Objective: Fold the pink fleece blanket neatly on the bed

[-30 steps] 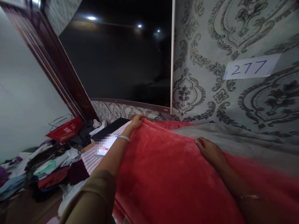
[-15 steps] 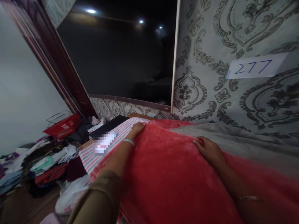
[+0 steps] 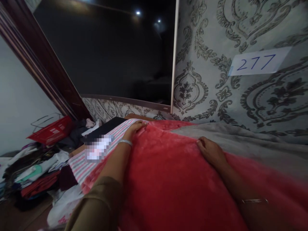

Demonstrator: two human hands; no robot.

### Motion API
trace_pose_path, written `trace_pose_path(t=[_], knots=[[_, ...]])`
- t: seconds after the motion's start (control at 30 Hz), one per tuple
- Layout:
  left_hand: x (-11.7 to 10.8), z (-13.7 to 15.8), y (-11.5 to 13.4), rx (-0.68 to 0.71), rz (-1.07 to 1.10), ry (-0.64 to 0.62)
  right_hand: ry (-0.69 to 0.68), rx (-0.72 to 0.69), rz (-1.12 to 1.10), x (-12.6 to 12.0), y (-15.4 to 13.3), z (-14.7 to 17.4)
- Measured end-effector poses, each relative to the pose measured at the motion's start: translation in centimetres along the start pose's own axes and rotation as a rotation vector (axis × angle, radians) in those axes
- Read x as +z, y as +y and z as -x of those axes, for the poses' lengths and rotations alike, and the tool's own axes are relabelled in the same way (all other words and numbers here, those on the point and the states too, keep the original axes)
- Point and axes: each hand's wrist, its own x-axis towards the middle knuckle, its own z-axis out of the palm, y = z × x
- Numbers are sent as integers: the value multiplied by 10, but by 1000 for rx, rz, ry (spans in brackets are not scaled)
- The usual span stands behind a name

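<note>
A red plush blanket (image 3: pixel 163 170) fills the middle of the view, one edge of it running between my two hands. My left hand (image 3: pixel 136 127) is closed on its far left corner, by a pink, grey and white striped cloth (image 3: pixel 81 165). Farther right, my right hand (image 3: pixel 210 150) pinches the same edge, thumb on top and the other fingers partly hidden. Behind that edge, a grey blanket (image 3: pixel 231 134) spreads toward the wall. More red fabric lies under and beyond the held layer.
A large dark television screen (image 3: pixel 108 54) hangs ahead, beside patterned wallpaper with a paper label (image 3: pixel 260 61). Leftward are a red shopping basket (image 3: pixel 51 130), piled clothes (image 3: pixel 40 183), a white plastic bag (image 3: pixel 64 205) and a black flat object (image 3: pixel 106 126). A blurred patch covers something on the striped cloth.
The view has turned slightly, so the surroundings sit farther left and a little higher. Both hands stay on the red blanket's edge, with little other movement.
</note>
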Motion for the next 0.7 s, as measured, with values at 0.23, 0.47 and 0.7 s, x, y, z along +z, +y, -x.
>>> trace_pose_path(t=[0.23, 0.47, 0.7], knots=[[13, -2, 1, 132, -169, 248, 96, 26, 125, -7, 12, -5], [36, -1, -16, 119, -412, 124, -31, 84, 127, -2, 11, -2], [0, 1, -6, 39, -450, -50, -41, 100, 94, -8, 9, 2]])
